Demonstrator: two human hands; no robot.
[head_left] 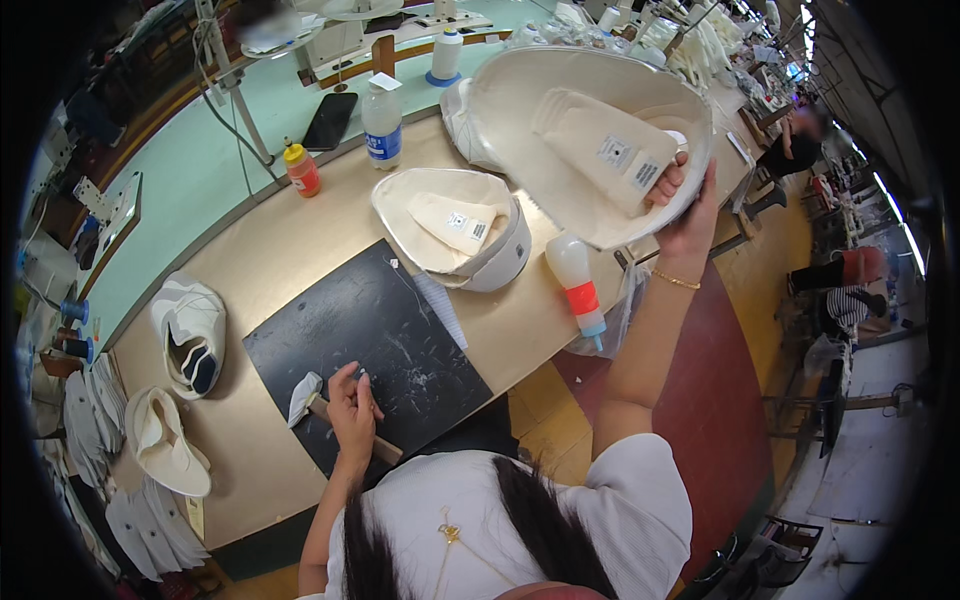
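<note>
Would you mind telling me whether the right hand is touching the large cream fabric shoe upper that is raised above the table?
Touching. The head view shows the right hand gripping the large cream fabric shoe upper at its rim, fingers curled inside.

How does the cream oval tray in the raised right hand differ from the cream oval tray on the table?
The raised cream oval tray is held tilted in the air by the right hand; the resting cream oval tray lies on the beige table, untouched. The raised one looks larger. Both hold a cream fabric piece with a label.
</note>
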